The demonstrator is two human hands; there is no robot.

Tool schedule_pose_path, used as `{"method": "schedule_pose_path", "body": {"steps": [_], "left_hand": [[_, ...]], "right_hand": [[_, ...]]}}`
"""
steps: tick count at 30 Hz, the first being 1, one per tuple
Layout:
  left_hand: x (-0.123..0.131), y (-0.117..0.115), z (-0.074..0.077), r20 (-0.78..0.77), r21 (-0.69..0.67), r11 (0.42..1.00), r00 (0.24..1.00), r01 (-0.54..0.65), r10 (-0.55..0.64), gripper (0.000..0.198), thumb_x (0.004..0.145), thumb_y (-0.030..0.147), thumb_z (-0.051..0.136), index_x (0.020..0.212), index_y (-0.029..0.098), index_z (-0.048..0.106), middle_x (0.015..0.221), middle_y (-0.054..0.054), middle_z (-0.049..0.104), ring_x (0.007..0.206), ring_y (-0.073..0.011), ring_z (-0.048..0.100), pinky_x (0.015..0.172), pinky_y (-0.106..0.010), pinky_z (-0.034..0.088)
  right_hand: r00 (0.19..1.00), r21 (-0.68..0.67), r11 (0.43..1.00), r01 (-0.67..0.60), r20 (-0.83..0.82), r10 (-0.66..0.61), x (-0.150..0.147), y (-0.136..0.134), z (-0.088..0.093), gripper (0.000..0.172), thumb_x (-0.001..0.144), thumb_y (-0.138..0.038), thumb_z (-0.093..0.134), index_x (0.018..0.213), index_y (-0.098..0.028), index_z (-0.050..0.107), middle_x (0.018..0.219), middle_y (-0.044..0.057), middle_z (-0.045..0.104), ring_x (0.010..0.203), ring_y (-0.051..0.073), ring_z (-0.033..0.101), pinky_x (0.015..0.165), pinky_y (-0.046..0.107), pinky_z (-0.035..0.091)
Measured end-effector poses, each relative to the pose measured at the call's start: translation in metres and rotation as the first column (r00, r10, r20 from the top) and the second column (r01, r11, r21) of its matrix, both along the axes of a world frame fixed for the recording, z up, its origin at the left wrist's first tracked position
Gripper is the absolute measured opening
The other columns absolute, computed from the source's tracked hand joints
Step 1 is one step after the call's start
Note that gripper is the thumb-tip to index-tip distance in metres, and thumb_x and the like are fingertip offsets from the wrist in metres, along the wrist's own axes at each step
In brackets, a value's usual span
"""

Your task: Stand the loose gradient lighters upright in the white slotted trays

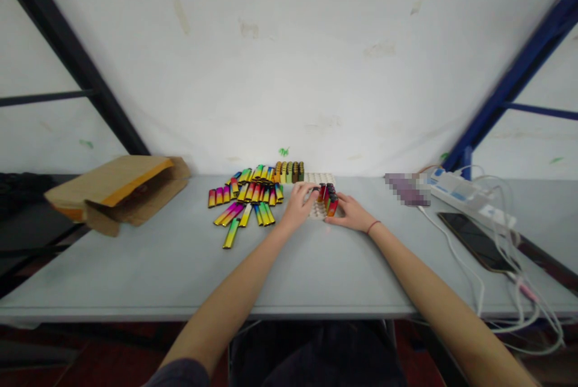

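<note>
Rainbow-coloured lighters (246, 201) lie loose in a heap left of centre, with one stray (230, 233) below it. Just right of them a white slotted tray (317, 210) holds a few upright lighters (328, 197). The left hand (298, 205) rests on the tray's left edge, fingers bent over the slots. The right hand (351, 213) steadies the right side beside the standing lighters.

To seat a lighter well, I judge it should go in upright, square to its slot, with the tray held from sliding.

Whether either hand pinches a lighter cannot be told; the fingertips are too small. A second tray (289, 171) behind is partly blocked, and the arms hide the tray's near corners.
</note>
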State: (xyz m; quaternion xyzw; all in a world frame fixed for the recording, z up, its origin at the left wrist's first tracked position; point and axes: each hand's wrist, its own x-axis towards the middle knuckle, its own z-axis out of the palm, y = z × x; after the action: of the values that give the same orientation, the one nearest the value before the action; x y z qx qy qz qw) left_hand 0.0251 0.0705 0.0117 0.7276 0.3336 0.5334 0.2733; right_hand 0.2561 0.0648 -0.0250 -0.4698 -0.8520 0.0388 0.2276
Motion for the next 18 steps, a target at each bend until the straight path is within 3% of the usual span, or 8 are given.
{"method": "schedule_pose_path", "body": {"steps": [11, 18], "left_hand": [[-0.0005, 0.0063, -0.0071, -0.26, 0.055, 0.998, 0.965, -0.024, 0.038, 0.028, 0.101, 0.031, 0.052, 0.118, 0.02, 0.071, 0.119, -0.009, 0.073, 0.112, -0.0218, 0.067, 0.096, -0.035, 0.056], [0.003, 0.0055, -0.0064, -0.313, 0.103, 0.993, 0.947, -0.048, 0.078, 0.029, 0.102, 0.028, 0.051, 0.127, 0.022, 0.065, 0.124, -0.008, 0.072, 0.105, -0.0196, 0.07, 0.1, -0.036, 0.054]], "right_hand": [[1.0, 0.009, 1.0, 0.003, 0.007, -0.003, -0.0012, -0.0008, 0.0011, 0.07, 0.084, -0.069, 0.069, 0.131, -0.017, 0.065, 0.139, 0.02, 0.062, 0.126, 0.039, 0.059, 0.109, 0.054, 0.048], [1.0, 0.027, 1.0, -0.01, 0.007, 0.01, -0.0011, 0.0003, -0.0007, 0.068, 0.085, -0.068, 0.069, 0.128, -0.016, 0.066, 0.137, 0.02, 0.063, 0.125, 0.038, 0.06, 0.108, 0.053, 0.049]]}}
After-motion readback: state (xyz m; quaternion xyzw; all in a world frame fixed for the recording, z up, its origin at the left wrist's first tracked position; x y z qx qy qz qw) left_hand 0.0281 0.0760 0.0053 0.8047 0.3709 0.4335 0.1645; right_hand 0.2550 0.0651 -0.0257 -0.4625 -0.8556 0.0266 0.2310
